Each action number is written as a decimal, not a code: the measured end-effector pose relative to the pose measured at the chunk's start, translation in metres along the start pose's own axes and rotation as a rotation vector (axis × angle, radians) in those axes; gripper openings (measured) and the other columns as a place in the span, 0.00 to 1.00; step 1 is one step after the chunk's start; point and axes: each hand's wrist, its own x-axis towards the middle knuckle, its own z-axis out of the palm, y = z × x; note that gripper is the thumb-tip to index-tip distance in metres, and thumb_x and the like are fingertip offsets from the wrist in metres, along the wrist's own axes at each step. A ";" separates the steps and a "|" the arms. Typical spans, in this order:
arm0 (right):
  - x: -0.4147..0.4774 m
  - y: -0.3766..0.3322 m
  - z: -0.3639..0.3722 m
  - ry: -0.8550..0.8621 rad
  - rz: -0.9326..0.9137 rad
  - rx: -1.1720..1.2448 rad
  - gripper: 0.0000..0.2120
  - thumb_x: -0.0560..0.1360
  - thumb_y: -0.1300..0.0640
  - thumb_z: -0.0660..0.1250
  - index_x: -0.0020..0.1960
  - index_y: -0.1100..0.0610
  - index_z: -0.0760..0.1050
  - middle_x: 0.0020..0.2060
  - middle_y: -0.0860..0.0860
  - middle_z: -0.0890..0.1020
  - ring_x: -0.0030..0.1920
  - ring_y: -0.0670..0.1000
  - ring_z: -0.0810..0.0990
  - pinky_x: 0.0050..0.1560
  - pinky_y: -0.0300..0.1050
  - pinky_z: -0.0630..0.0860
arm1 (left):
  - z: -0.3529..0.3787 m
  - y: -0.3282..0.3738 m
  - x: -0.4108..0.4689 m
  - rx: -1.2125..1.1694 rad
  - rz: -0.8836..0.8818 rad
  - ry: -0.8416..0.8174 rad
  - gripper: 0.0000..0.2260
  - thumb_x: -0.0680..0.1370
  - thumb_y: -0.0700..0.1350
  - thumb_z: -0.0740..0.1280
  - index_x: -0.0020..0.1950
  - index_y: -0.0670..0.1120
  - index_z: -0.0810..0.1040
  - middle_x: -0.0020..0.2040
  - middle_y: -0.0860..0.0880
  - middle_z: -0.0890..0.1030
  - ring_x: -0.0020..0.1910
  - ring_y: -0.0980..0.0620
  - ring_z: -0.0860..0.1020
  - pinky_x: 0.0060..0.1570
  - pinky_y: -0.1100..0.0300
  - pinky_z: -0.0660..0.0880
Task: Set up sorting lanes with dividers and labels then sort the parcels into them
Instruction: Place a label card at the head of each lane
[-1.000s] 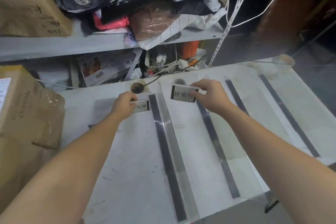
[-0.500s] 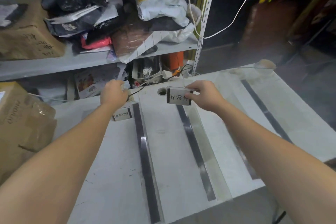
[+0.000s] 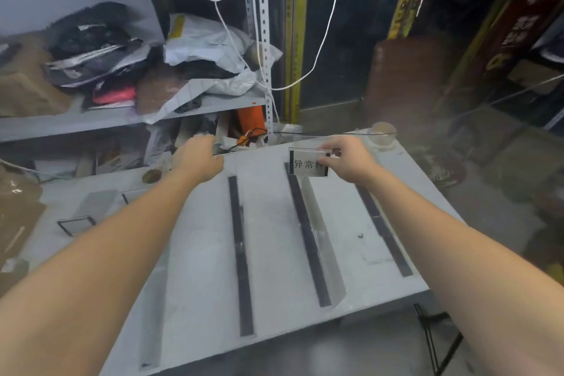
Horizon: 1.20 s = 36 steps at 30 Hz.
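On the grey table (image 3: 274,253) lie long dark divider strips: one in the middle (image 3: 241,253), one to its right (image 3: 308,238), one further right (image 3: 381,229). My right hand (image 3: 348,162) pinches an upright clear label card (image 3: 308,163) with black characters, at the far end of the second strip. My left hand (image 3: 198,156) rests with curled fingers at the table's far edge; its fingertips are hidden. Another label holder (image 3: 128,195) peeks out beside my left forearm. Parcels (image 3: 198,52) in white and black bags fill the shelf behind.
An empty black-edged label holder (image 3: 76,223) and a clear plate (image 3: 97,201) lie at the table's left. A brown cardboard box (image 3: 15,217) stands left of the table. White cords (image 3: 262,25) hang by the shelf post. Dark floor lies to the right.
My left hand has let go of the label on the table and moved forward to the far edge. My right hand has carried its label card to the right.
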 end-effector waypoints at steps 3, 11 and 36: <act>0.002 0.025 -0.017 0.025 0.003 -0.019 0.09 0.76 0.60 0.71 0.54 0.59 0.84 0.43 0.49 0.80 0.43 0.50 0.73 0.42 0.41 0.65 | 0.005 0.037 0.007 0.075 0.007 -0.020 0.17 0.76 0.53 0.65 0.62 0.47 0.74 0.60 0.43 0.77 0.59 0.40 0.75 0.47 0.50 0.75; 0.048 0.088 -0.014 -0.011 0.091 -0.063 0.12 0.75 0.59 0.72 0.57 0.59 0.83 0.49 0.56 0.85 0.46 0.57 0.80 0.46 0.46 0.74 | 0.051 0.097 0.055 0.100 0.072 -0.083 0.19 0.78 0.56 0.63 0.63 0.45 0.74 0.58 0.43 0.78 0.59 0.41 0.75 0.50 0.48 0.76; 0.170 0.220 0.097 -0.272 0.219 0.107 0.12 0.74 0.65 0.71 0.56 0.59 0.84 0.53 0.54 0.84 0.53 0.53 0.80 0.52 0.37 0.70 | 0.144 0.131 0.107 0.153 -0.145 -0.207 0.21 0.80 0.53 0.61 0.71 0.45 0.69 0.63 0.45 0.76 0.62 0.44 0.73 0.57 0.50 0.72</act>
